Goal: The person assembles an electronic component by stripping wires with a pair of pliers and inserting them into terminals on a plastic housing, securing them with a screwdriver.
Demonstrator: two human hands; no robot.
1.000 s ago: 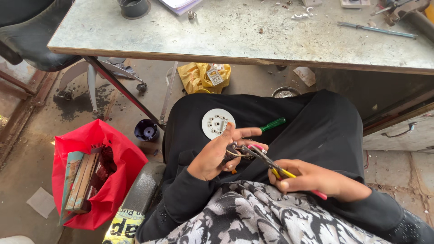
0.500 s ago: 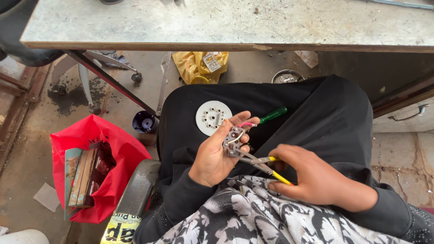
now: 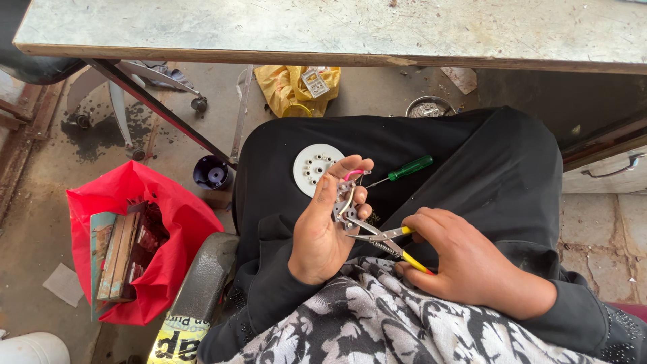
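Yellow-handled pliers [image 3: 384,240] clamped in right hand [image 3: 465,263], nose biting small metal part [image 3: 345,205]. Left hand [image 3: 327,226] pinches that part over lap, pink wire [image 3: 353,174] at fingertips. White perforated disc [image 3: 317,168] and green screwdriver [image 3: 404,170] lie on black lap. Red bag [image 3: 168,222] on floor at left; bench [image 3: 323,30] above.
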